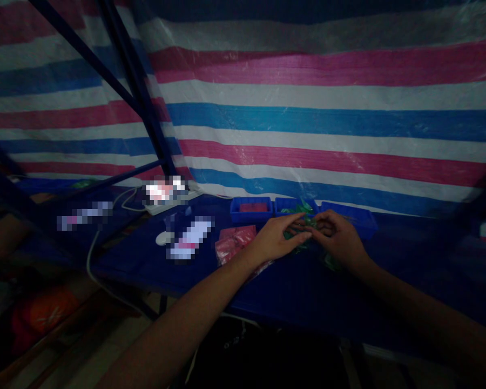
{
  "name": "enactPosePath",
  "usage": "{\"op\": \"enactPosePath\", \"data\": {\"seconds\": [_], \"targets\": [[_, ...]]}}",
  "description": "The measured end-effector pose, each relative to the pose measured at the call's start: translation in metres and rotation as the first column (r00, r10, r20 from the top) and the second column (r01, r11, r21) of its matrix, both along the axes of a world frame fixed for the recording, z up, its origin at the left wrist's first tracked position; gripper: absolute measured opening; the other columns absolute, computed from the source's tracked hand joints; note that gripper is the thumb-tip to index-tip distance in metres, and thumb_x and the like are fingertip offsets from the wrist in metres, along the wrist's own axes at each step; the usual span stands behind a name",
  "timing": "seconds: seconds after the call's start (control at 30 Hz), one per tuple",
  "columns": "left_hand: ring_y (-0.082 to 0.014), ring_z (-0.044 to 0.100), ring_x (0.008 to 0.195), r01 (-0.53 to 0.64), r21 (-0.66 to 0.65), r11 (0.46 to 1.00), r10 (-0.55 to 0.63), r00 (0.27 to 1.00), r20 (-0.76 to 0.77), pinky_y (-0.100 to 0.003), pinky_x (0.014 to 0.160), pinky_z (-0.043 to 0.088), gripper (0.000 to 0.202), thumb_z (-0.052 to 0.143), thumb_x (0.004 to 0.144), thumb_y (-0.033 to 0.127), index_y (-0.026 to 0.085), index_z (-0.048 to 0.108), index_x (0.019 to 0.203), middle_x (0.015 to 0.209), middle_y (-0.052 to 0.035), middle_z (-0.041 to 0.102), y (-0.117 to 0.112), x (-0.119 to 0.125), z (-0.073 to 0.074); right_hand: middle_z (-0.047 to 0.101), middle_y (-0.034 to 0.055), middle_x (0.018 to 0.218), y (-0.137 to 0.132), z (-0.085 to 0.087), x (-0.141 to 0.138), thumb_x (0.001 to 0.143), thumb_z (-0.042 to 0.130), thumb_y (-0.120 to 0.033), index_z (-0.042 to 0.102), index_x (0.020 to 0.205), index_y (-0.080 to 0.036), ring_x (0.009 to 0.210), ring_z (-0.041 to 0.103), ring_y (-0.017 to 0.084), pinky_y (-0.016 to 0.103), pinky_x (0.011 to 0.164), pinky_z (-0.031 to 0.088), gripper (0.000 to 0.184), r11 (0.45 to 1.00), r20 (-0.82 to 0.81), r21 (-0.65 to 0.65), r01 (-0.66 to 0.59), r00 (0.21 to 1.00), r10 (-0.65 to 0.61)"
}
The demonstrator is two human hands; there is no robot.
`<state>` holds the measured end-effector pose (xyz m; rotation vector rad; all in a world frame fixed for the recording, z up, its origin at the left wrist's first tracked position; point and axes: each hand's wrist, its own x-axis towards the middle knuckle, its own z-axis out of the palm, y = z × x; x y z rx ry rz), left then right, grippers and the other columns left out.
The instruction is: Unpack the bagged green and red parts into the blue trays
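Observation:
Both my hands meet over a small heap of green plastic packets [296, 241] on the dark blue table [316, 292]. My left hand [276, 237] pinches a green piece with its fingers closed. Against it, my right hand [337, 237] has its fingers curled on the same green stuff. A red plastic bag [234, 243] lies just left of my left hand. Behind the hands stand three low blue trays: one with red contents [251, 209], one with green contents [295, 206], and a third [354, 217] whose contents are too dark to see.
A striped pink, blue and white tarp [316, 119] hangs close behind the table. Dark metal poles [137, 92] slant at the left. A white power strip [166, 197] and white cable [95, 259] lie at the table's left end. Something orange [44, 313] sits below left.

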<state>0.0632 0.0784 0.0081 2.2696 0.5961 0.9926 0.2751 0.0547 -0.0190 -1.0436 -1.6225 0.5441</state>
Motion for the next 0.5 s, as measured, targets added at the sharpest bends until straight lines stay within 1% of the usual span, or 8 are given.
{"op": "enactPosePath", "data": {"seconds": [0.07,0.1,0.17,0.23,0.3,0.37,0.43,0.5], "targets": [[-0.0228,0.07,0.109,-0.021,-0.001,1.0,0.021,1.0,0.007,-0.04,0.095,0.058,0.06,0.068,0.092,0.039,0.022,0.048,0.146,0.127,-0.0127,0.069,0.001,-0.001,-0.001,0.067,0.0086,0.107,-0.004,0.002,-0.003,0.084,0.074,-0.041,0.064,0.109,-0.023,0.093,0.071,0.023,0.038,0.079,0.063,0.032,0.997,0.092,0.05,-0.066,0.994,0.061],[-0.0235,0.069,0.112,-0.048,0.016,0.999,0.048,0.999,0.012,-0.042,0.097,0.057,0.06,0.069,0.091,0.038,0.023,0.049,0.145,0.13,-0.0126,0.067,0.003,-0.001,-0.002,0.065,0.0096,0.115,-0.006,0.004,-0.004,0.085,0.073,-0.039,0.064,0.115,-0.024,0.098,0.07,0.023,0.039,0.084,0.063,0.034,0.993,0.133,0.06,-0.105,0.986,0.097],[-0.0237,0.067,0.116,-0.109,0.065,0.992,0.108,0.994,0.016,-0.042,0.1,0.055,0.052,0.068,0.092,0.034,0.023,0.054,0.14,0.133,-0.0113,0.066,0.006,-0.003,-0.003,0.064,0.0095,0.123,-0.01,0.006,-0.007,0.088,0.07,-0.037,0.063,0.123,-0.025,0.101,0.07,0.023,0.041,0.089,0.062,0.037,0.986,0.184,0.058,-0.154,0.973,0.141],[-0.0224,0.066,0.115,-0.145,0.105,0.984,0.146,0.989,0.0,-0.042,0.101,0.054,0.041,0.064,0.094,0.028,0.022,0.06,0.134,0.131,-0.0094,0.067,0.009,-0.004,-0.002,0.067,0.0087,0.121,-0.013,0.008,-0.008,0.09,0.067,-0.037,0.064,0.122,-0.026,0.097,0.071,0.023,0.042,0.088,0.062,0.034,0.99,0.194,0.046,-0.135,0.973,0.124],[-0.0214,0.068,0.109,-0.161,0.132,0.978,0.166,0.986,-0.026,-0.04,0.098,0.055,0.034,0.062,0.095,0.024,0.022,0.065,0.128,0.123,-0.0082,0.071,0.011,-0.005,-0.001,0.069,0.0091,0.114,-0.013,0.01,-0.008,0.091,0.066,-0.038,0.065,0.117,-0.024,0.093,0.071,0.024,0.042,0.085,0.062,0.03,0.996,0.165,0.068,-0.053,0.985,0.041],[-0.0212,0.068,0.104,-0.177,0.153,0.972,0.185,0.982,-0.036,-0.04,0.095,0.055,0.03,0.061,0.095,0.023,0.023,0.068,0.124,0.116,-0.0075,0.072,0.011,-0.005,0.0,0.07,0.0102,0.11,-0.012,0.012,-0.006,0.09,0.068,-0.04,0.065,0.117,-0.023,0.091,0.071,0.024,0.042,0.082,0.062,0.032,0.992,0.142,0.124,0.038,0.988,-0.056],[-0.0201,0.069,0.101,-0.167,0.124,0.978,0.169,0.985,-0.012,-0.038,0.092,0.056,0.031,0.062,0.094,0.022,0.024,0.067,0.124,0.114,-0.0069,0.072,0.009,-0.004,0.001,0.069,0.0108,0.11,-0.01,0.013,-0.003,0.088,0.069,-0.042,0.065,0.119,-0.023,0.09,0.07,0.025,0.043,0.082,0.061,0.036,0.984,0.158,0.166,0.071,0.983,-0.097],[-0.0183,0.07,0.099,-0.123,0.041,0.992,0.122,0.992,0.029,-0.035,0.091,0.056,0.037,0.065,0.092,0.02,0.023,0.063,0.128,0.113,-0.0063,0.073,0.008,-0.003,0.0,0.07,0.01,0.11,-0.01,0.012,-0.002,0.088,0.07,-0.044,0.066,0.122,-0.024,0.092,0.069,0.025,0.043,0.084,0.06,0.039,0.986,0.196,0.159,0.044,0.978,-0.075]]}}
